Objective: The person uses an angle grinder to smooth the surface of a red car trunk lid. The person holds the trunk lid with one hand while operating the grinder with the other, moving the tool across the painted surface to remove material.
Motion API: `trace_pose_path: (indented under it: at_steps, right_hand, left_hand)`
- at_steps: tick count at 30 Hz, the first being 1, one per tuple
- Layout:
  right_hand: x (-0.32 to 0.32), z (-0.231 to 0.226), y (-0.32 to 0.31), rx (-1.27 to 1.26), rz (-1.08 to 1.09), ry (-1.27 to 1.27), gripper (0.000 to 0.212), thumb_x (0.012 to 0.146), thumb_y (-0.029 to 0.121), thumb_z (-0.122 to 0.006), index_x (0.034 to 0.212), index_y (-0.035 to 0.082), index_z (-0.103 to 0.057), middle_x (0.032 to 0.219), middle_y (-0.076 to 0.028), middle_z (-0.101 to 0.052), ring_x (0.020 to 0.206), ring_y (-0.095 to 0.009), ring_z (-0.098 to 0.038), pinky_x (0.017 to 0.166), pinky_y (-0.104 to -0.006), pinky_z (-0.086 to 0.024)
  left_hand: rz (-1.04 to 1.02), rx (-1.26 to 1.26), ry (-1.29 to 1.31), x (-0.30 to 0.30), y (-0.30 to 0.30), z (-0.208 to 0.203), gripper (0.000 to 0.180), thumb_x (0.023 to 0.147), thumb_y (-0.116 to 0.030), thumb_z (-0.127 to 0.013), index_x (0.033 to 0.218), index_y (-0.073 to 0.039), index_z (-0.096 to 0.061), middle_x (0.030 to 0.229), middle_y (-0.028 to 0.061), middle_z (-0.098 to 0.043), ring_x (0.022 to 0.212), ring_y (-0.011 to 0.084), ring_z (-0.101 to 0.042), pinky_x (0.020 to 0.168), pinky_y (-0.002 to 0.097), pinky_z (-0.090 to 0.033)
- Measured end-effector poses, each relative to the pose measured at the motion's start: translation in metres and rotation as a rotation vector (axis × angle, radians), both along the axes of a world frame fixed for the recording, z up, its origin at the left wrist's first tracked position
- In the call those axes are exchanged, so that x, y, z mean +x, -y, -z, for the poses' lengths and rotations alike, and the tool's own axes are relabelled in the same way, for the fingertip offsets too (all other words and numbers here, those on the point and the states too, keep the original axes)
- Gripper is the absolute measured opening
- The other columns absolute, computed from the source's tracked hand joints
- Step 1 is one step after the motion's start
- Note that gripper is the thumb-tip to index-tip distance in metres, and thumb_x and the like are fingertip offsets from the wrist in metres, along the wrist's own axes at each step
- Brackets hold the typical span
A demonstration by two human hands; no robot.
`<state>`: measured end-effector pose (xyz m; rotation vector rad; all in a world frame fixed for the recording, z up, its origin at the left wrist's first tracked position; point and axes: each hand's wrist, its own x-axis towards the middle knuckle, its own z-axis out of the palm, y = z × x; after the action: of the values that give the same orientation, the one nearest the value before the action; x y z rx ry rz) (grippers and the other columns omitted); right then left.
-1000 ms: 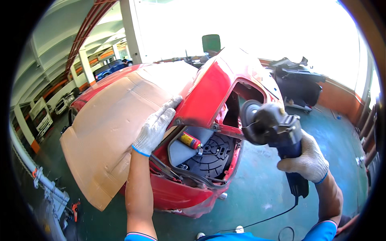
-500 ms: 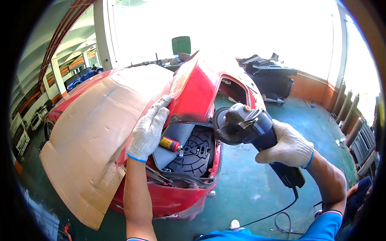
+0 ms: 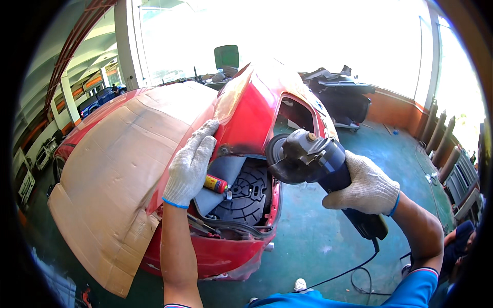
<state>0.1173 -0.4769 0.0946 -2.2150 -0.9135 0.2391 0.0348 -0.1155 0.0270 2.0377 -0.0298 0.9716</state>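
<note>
We see the angle grinder [image 3: 313, 156] held just beside the red car's [image 3: 251, 110] open rear, our gloved right hand [image 3: 367, 185] clenched around its blue body. Our gloved left hand [image 3: 190, 164] lies flat, fingers released, on the raised trunk lid's [image 3: 233, 123] edge beside the cardboard sheet [image 3: 118, 169]. A spray can [image 3: 215, 183] lies in the trunk.

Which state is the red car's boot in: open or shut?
Open. The red car shows its boot well uncovered, with a spray can lying inside.
</note>
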Motion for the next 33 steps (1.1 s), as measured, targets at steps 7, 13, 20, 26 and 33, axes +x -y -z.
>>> trace_pose_path:
  at_steps: [7,13,20,26,33]
  right_hand:
    - [-0.008,0.001,0.0,0.01,0.019,-0.001,0.061,0.068,0.033,-0.087,0.116,0.001,-0.066,0.094,-0.011,-0.07,0.086,-0.025,-0.067,0.083,-0.0375,-0.056]
    - [-0.006,0.002,0.013,0.055,0.101,-0.098,0.053,0.069,0.023,-0.088,0.113,0.001,-0.068,0.092,-0.006,-0.07,0.082,-0.019,-0.067,0.079,-0.0351,-0.057]
    - [-0.04,-0.019,0.012,0.153,0.147,-0.094,0.058,0.066,0.02,-0.09,0.116,0.001,-0.067,0.093,-0.006,-0.068,0.08,-0.017,-0.065,0.078,-0.0337,-0.057]
    - [-0.051,-0.03,-0.015,0.108,-0.005,0.069,0.065,0.067,0.024,-0.088,0.124,0.001,-0.066,0.094,-0.008,-0.068,0.084,-0.022,-0.066,0.081,-0.0365,-0.056]
    - [-0.068,-0.065,-0.051,-0.134,-0.011,0.176,0.071,0.067,0.035,-0.086,0.124,0.001,-0.064,0.095,-0.011,-0.069,0.084,-0.028,-0.068,0.08,-0.0398,-0.057]
  left_hand:
    - [-0.009,0.011,-0.041,-0.005,0.003,-0.006,0.045,0.117,-0.023,-0.049,0.152,0.003,-0.06,0.153,0.0128,-0.063,0.145,0.0192,-0.054,0.125,0.034,-0.038]
    - [-0.018,0.027,-0.014,-0.009,-0.004,0.005,0.042,0.114,-0.026,-0.055,0.149,-0.003,-0.065,0.152,0.015,-0.066,0.145,0.0228,-0.058,0.123,0.0348,-0.041]
    - [0.012,0.097,0.066,-0.017,-0.01,0.013,0.04,0.113,-0.022,-0.058,0.147,-0.004,-0.067,0.15,0.0185,-0.066,0.143,0.0267,-0.06,0.121,0.0369,-0.044]
    - [0.028,0.12,0.015,-0.029,-0.02,0.015,0.042,0.114,-0.019,-0.055,0.15,0.003,-0.061,0.152,0.0165,-0.064,0.145,0.0224,-0.057,0.125,0.0352,-0.038]
    - [-0.003,0.104,0.063,-0.034,-0.021,0.02,0.041,0.114,-0.02,-0.055,0.147,0.003,-0.064,0.151,0.0184,-0.065,0.144,0.024,-0.058,0.123,0.0355,-0.041]
